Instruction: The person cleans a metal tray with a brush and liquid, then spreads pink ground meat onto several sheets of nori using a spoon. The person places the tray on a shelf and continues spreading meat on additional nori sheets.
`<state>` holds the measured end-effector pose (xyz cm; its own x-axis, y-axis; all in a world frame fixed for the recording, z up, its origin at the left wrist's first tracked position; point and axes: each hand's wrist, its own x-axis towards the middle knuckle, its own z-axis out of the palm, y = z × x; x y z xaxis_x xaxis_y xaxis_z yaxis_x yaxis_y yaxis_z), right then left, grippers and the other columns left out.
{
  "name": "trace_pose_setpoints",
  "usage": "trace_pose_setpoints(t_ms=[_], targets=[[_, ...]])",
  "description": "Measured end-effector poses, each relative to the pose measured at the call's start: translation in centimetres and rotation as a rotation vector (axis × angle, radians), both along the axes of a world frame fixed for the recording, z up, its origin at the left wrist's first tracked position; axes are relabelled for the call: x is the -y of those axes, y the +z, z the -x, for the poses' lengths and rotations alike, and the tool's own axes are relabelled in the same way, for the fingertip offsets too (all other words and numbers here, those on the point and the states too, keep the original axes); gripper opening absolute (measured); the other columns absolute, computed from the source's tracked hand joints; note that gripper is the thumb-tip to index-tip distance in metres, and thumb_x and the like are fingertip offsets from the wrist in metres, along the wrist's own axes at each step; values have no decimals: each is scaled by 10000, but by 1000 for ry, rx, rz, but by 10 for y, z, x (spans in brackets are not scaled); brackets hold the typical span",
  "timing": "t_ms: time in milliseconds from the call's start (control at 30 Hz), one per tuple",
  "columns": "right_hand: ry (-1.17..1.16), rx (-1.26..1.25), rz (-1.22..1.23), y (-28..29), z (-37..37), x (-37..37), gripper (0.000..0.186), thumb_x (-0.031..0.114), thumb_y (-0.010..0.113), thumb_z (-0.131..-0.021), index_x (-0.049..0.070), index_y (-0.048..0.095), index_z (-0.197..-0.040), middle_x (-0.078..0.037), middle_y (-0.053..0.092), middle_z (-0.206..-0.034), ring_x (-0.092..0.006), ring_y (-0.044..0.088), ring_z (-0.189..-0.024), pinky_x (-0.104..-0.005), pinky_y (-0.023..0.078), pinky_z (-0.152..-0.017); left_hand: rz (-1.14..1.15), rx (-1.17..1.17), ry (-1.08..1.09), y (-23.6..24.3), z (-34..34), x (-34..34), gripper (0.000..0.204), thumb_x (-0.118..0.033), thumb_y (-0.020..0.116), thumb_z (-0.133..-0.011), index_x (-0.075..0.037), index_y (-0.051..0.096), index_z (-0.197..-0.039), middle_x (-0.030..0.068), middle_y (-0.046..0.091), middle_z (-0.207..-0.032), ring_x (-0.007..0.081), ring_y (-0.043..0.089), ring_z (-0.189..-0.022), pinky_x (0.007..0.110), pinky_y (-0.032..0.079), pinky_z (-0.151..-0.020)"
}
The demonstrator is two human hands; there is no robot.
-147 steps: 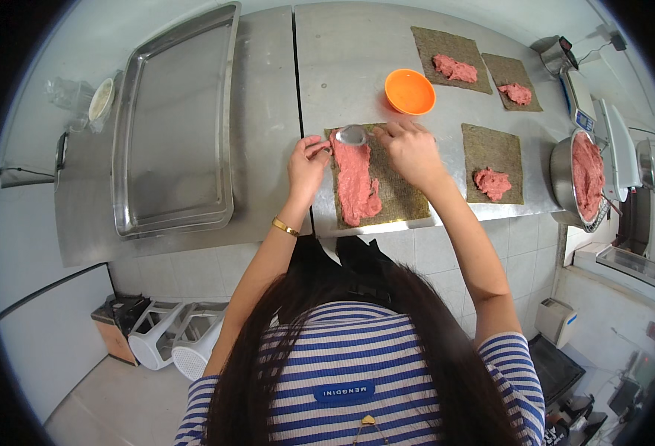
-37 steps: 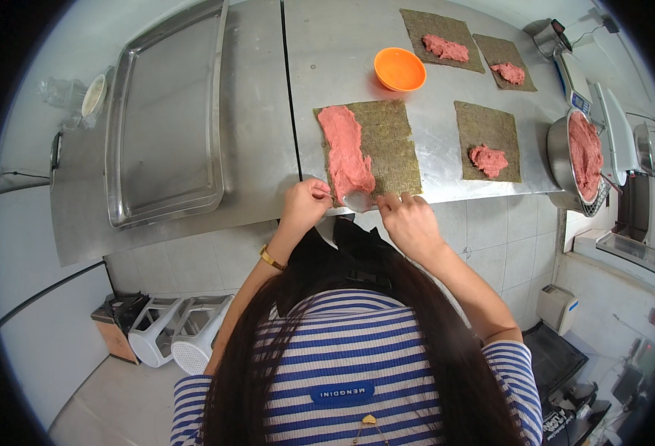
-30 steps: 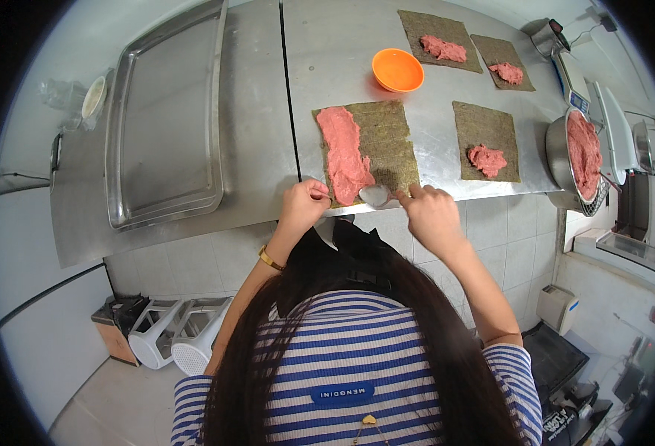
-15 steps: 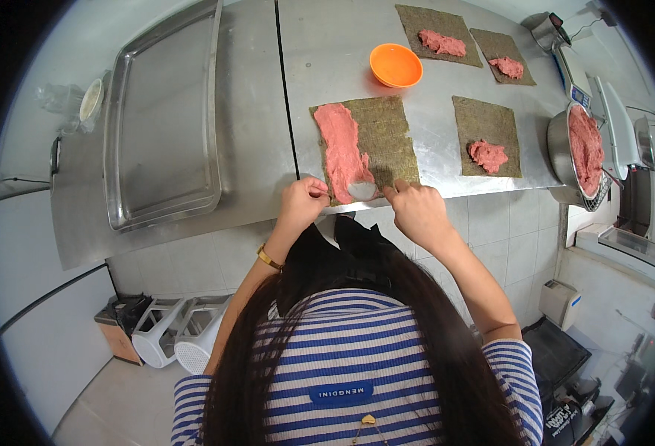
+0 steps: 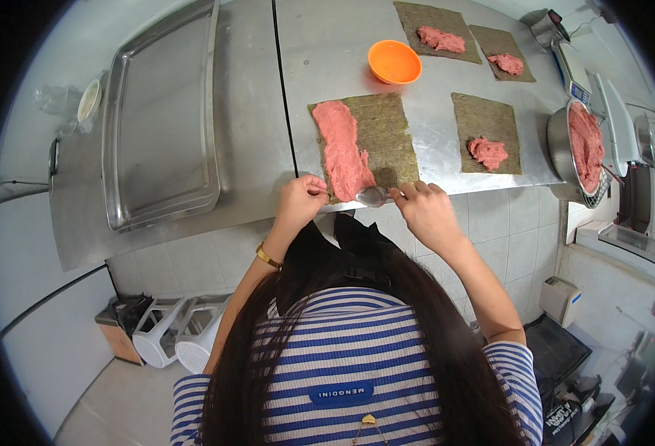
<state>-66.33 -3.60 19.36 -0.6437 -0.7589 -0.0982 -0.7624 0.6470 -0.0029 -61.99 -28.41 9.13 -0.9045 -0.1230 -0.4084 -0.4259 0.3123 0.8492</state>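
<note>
A large seaweed sheet lies at the table's front edge, with pink ground meat spread in a long band along its left side. My left hand is closed at the sheet's near left corner, pinching it between thumb and finger. My right hand grips a metal spoon by its handle, the bowl resting at the lower right end of the meat band. An orange bowl stands behind the sheet.
Three smaller seaweed sheets with meat lumps lie right and back. A steel bowl of meat and a scale are at the right. A big steel tray fills the left. White stools stand below.
Since the earliest frame, both hands and the spoon have moved from the sheet's far end to its near edge. In the last second the spoon has shifted slightly about the band's near end.
</note>
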Motion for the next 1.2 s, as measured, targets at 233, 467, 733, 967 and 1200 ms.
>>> trace_pose_setpoints(t_ms=[233, 467, 733, 967, 1200], targets=[[-28, -21, 42, 17, 7, -19, 340, 105, 561, -729, 85, 655, -1055, -20, 556, -782, -175, 565, -753, -313, 462, -666, 19, -9, -27, 1, 0, 1, 175, -31, 663, -728, 14, 632, -895, 70, 678, -776, 99, 637, -673, 231, 483, -589], [104, -63, 150, -7, -1, 5, 352, 121, 552, -739, 94, 648, -1076, -12, 551, -785, -171, 564, -750, -305, 467, -672, 9, 7, -26, 6, 0, 0, 183, -35, 676, -716, 12, 634, -888, 62, 678, -777, 97, 631, -691, 234, 484, -600], [-12, -72, 152, -16, 12, 12, 359, 112, 557, -728, 82, 647, -1074, -14, 555, -784, -177, 566, -747, -315, 478, -655, 26, -49, -28, 1, 0, 2, 192, -56, 685, -691, 10, 658, -869, 117, 699, -784, 169, 677, -700, 285, 526, -654], [-31, -132, 250, -29, 20, 28, 226, 130, 563, -756, 54, 645, -953, -40, 571, -785, -203, 594, -759, -336, 479, -657, 16, -31, -50, 3, -2, 1, 189, -31, 671, -730, 16, 637, -910, 80, 684, -817, 120, 643, -720, 253, 514, -660], [-168, -122, 308, -23, 64, 35, 272, 96, 556, -768, 81, 653, -1022, -68, 600, -802, -245, 621, -737, -372, 498, -643, 49, -21, -69, 9, -1, 1, 167, -34, 676, -734, 13, 646, -892, 86, 687, -822, 119, 645, -726, 252, 515, -674]])
